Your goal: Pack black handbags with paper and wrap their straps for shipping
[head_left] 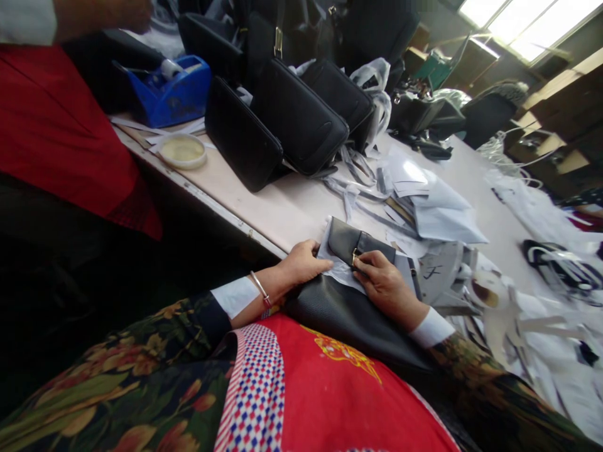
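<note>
A black leather handbag (346,314) rests against my lap at the table's edge, with a flap and a gold-coloured clasp (353,256) at its far end. White tissue paper (343,274) lies across the bag under the flap. My left hand (304,262) grips the bag's left side, its thumb pressed on the paper and its fingers hidden behind. The fingers of my right hand (384,285) pinch the clasp.
Several black bags (301,119) stand on the table (264,210) ahead. A blue tape dispenser (174,94) and a tape roll (183,151) are at the left, near a person's arm (101,19). White papers (440,207) and a white tape holder (445,273) lie to the right.
</note>
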Tool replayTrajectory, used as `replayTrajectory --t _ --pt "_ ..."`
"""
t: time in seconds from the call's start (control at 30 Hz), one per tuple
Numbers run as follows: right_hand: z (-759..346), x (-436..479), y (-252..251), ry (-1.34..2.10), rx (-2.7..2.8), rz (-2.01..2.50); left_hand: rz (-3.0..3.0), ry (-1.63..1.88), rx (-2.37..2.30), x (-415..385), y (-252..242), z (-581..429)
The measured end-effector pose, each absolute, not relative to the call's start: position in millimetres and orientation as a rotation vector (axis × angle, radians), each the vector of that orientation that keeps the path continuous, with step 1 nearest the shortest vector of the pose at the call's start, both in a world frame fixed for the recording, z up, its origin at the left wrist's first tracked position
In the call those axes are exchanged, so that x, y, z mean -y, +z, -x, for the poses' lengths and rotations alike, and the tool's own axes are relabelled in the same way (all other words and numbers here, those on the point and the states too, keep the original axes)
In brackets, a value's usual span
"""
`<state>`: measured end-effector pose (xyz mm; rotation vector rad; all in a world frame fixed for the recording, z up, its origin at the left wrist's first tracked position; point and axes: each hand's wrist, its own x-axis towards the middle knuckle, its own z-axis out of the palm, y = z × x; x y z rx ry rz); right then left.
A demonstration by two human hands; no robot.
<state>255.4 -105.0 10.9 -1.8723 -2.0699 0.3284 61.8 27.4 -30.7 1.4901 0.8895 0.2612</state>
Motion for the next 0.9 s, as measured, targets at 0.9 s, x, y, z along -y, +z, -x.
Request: replayTrajectory --t 0.9 --pt "-262 112 10 0.235 2.201 1.899 -1.459 0.321 -0.866 -26 -37 -62"
